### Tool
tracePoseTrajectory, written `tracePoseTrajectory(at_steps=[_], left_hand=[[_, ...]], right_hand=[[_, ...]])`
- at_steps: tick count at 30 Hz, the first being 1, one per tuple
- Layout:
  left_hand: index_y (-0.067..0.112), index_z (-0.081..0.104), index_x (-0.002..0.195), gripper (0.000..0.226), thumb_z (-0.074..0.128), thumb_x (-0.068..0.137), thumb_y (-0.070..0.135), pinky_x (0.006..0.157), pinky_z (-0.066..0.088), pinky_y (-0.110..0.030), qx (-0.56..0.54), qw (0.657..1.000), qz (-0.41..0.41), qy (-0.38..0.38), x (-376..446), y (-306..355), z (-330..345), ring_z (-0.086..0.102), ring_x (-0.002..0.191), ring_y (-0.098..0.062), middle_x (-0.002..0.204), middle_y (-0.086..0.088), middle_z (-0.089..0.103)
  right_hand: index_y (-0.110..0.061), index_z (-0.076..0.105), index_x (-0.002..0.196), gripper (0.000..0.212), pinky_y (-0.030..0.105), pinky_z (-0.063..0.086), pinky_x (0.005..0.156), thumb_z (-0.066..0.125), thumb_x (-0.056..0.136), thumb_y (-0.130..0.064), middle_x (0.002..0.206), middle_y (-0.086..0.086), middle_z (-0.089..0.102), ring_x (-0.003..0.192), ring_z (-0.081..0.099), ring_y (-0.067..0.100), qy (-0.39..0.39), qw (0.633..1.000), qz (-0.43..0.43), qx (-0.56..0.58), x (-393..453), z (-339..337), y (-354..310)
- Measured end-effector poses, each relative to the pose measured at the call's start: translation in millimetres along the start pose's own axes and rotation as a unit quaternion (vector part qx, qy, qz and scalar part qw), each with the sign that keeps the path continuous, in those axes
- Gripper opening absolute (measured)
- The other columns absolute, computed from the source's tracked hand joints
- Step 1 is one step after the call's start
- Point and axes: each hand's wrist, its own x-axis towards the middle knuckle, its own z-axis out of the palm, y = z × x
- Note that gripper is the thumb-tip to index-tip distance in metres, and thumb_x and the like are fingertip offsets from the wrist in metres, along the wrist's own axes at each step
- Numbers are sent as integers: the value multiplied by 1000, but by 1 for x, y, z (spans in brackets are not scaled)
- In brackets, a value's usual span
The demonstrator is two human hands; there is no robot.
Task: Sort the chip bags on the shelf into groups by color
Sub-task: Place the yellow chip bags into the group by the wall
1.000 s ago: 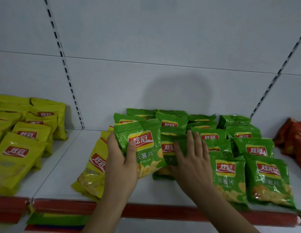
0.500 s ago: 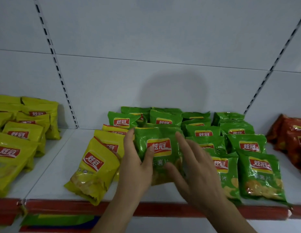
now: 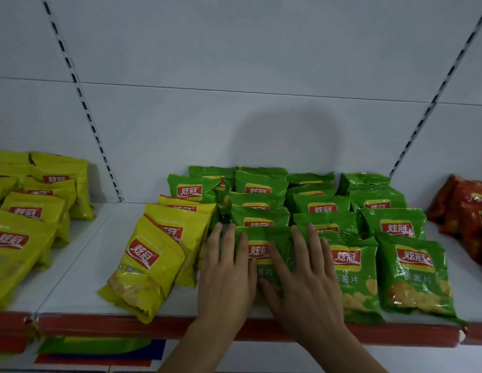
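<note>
Now that the green bag (image 3: 264,254), lifted and held in the left hand (image 3: 229,270) a second ago, lies flat at the shelf (image 3: 81,267) front among the green group, both hands, the right hand (image 3: 304,273) too, press it with straight fingers; three yellow bags (image 3: 151,259) still sit beside it, awaiting removal

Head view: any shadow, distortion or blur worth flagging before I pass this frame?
Head view: a soft rounded shadow falls on the back panel above the green bags; the wide lens splays the slotted uprights outward; both hands, left hand and right hand, look sharp; light is dim and bluish.
</note>
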Motion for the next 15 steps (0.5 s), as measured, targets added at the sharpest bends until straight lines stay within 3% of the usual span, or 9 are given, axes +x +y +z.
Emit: tracePoseTrajectory(at_steps=[4,9,15], left_hand=[[10,57,148,52,43,107,40,120,38,-54,9,1000,8,5,-3,-1,0,26,157,-35,162,-15,43],[11,50,153,50,43,108,33,123,37,-49,-32,997,5,73,-3,-5,-37,28,157,-31,158,-12,46],[9,54,148,47,51,103,26,118,39,-53,-34,987,-37,149,-12,-60,-66,40,148,-34,149,-13,53]], right_hand=[[-27,58,151,64,66,24,125,47,100,-64,171,23,28,162,9,44,-3,1000,4,21,-3,0,0],[-21,53,155,62,62,22,128,47,103,-54,169,21,33,162,16,40,67,994,11,91,2,-11,-13],[-16,56,153,62,64,30,123,51,103,-51,165,19,40,160,23,40,105,979,-48,166,7,-10,-66]])
